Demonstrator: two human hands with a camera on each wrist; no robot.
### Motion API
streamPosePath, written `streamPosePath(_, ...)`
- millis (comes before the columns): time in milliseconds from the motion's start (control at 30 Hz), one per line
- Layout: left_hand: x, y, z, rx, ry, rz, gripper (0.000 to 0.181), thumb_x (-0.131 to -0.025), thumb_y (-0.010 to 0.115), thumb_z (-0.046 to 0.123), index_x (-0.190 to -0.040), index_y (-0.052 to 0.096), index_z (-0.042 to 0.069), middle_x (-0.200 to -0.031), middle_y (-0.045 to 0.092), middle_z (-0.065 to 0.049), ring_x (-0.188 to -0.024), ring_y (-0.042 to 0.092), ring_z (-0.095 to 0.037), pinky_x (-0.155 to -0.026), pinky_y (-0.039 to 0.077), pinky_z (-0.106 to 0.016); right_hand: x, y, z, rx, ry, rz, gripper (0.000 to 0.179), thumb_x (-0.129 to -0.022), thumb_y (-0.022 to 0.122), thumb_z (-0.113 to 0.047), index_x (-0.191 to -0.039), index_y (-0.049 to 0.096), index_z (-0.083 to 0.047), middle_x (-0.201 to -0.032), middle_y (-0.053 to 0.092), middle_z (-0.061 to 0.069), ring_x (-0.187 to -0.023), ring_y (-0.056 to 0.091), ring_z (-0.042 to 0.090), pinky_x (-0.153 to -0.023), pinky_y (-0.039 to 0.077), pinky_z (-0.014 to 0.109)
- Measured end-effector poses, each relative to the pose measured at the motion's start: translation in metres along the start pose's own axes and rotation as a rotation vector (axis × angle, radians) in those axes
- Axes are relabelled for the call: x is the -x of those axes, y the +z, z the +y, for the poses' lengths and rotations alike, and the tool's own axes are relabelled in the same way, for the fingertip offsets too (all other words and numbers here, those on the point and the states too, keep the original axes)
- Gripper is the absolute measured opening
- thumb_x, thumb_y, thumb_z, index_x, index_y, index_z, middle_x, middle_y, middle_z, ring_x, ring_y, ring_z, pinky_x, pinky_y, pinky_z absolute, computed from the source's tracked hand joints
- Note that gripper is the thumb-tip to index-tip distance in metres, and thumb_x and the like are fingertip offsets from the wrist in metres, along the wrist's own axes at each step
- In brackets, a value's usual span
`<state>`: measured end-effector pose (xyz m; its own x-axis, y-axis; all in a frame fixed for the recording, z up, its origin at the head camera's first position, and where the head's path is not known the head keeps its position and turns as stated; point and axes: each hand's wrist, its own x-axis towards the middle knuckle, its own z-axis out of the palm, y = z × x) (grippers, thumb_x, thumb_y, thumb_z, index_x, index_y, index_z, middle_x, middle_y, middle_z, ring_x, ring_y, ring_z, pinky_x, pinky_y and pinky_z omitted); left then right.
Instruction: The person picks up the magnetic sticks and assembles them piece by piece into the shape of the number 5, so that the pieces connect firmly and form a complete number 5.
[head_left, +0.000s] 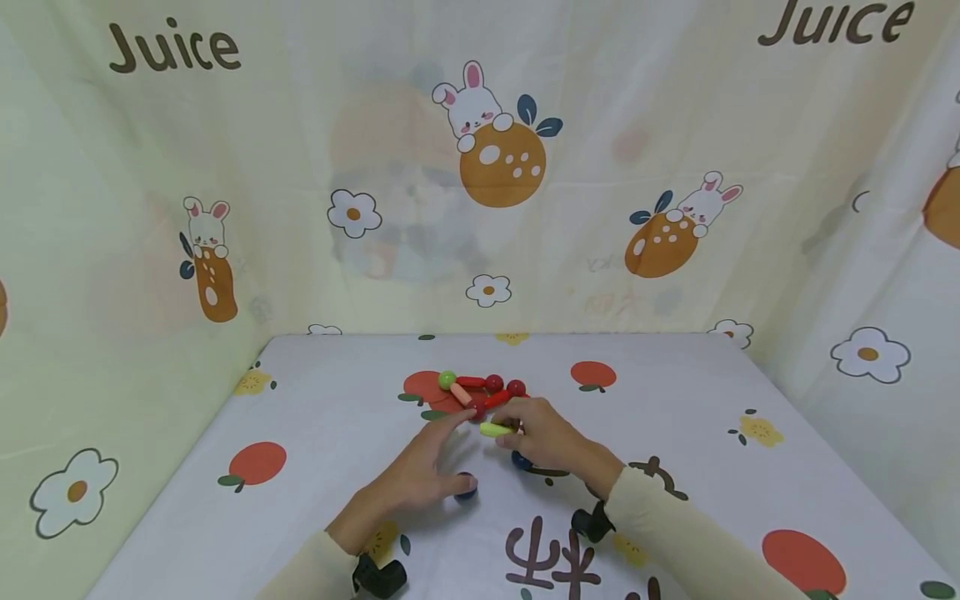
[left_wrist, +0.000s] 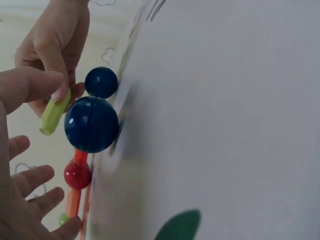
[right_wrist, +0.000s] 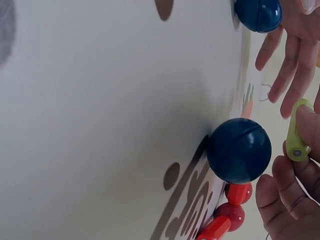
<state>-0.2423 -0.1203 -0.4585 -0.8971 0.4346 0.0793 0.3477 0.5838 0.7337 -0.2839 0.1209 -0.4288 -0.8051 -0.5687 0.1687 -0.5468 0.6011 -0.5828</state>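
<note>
My right hand (head_left: 546, 433) pinches a yellow-green rod (head_left: 495, 430) between thumb and fingers; a metal dot shows on its end in the right wrist view. My left hand (head_left: 420, 471) is spread, its forefinger reaching a dark red ball (head_left: 477, 412) and its thumb at a dark blue ball (head_left: 467, 492). Another dark blue ball (head_left: 521, 461) sits under the right hand. Beyond the fingers lies a linked figure: a light green ball (head_left: 447, 380), a pale orange rod (head_left: 461, 395), red rods (head_left: 497, 400) and more dark red balls (head_left: 494, 383).
A white cloth with printed fruit and lettering covers the table (head_left: 330, 425). Behind it hangs a pale curtain (head_left: 300, 150) with rabbits and flowers, and further curtains close off both sides. Black straps (head_left: 381, 577) circle the wrists.
</note>
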Motion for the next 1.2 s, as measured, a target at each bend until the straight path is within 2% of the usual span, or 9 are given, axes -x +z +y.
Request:
streamPosePath(167, 0.004, 0.0, 0.0, -0.014, 0.022, -0.007, 0.09, -0.084, 0.081, 0.033, -0.159, 0.031, 0.031, -0.161, 0.034, 0.006, -0.15, 0.029, -0.025, -0.116, 0.029, -0.063, 0.001, 0.003, 0.0, 0.004, 0.0, -0.009, 0.02, -0.089, 0.078, -0.011, -0.108, 0.076, -0.015, -0.093, 0.066, -0.011, -0.089, 0.056, 0.012, -0.079, 0.049, 0.033)
streamPosePath(433, 0.009, 0.001, 0.0, -0.031, 0.029, -0.032, 0.092, -0.082, 0.082, 0.036, -0.159, 0.032, 0.03, -0.162, 0.033, 0.007, -0.151, 0.028, -0.025, -0.116, 0.029, -0.063, 0.004, 0.009, 0.0, -0.031, 0.035, -0.043, 0.023, -0.089, 0.077, -0.012, -0.112, 0.075, -0.013, -0.099, 0.065, -0.009, -0.093, 0.056, 0.012, -0.083, 0.05, 0.033)
streamPosePath(667, 0.013, 0.003, 0.002, -0.053, -0.012, -0.052, 0.09, -0.083, 0.08, 0.04, -0.157, 0.03, 0.039, -0.163, 0.032, 0.006, -0.152, 0.027, -0.026, -0.116, 0.027, -0.064, 0.005, 0.012, 0.002, -0.016, 0.045, -0.08, 0.023, -0.089, 0.077, -0.012, -0.112, 0.075, -0.013, -0.1, 0.067, -0.008, -0.095, 0.056, 0.012, -0.082, 0.052, 0.035)
streamPosePath(933, 0.016, 0.003, 0.001, -0.075, -0.017, -0.069, 0.091, -0.083, 0.079, 0.044, -0.159, 0.03, 0.035, -0.162, 0.033, 0.004, -0.151, 0.028, -0.027, -0.116, 0.027, -0.064, 0.005, 0.016, 0.004, 0.001, 0.059, -0.107, 0.021, -0.088, 0.079, -0.011, -0.109, 0.077, -0.013, -0.096, 0.068, -0.01, -0.093, 0.056, 0.013, -0.081, 0.052, 0.031)
streamPosePath(1200, 0.016, 0.004, 0.0, -0.071, -0.021, -0.071, 0.091, -0.083, 0.079, 0.045, -0.158, 0.028, 0.039, -0.162, 0.033, 0.003, -0.151, 0.028, -0.028, -0.116, 0.027, -0.064, 0.007, 0.018, 0.004, -0.013, 0.071, -0.126, 0.021, -0.087, 0.08, -0.011, -0.108, 0.077, -0.013, -0.095, 0.067, -0.011, -0.092, 0.055, 0.012, -0.082, 0.051, 0.032)
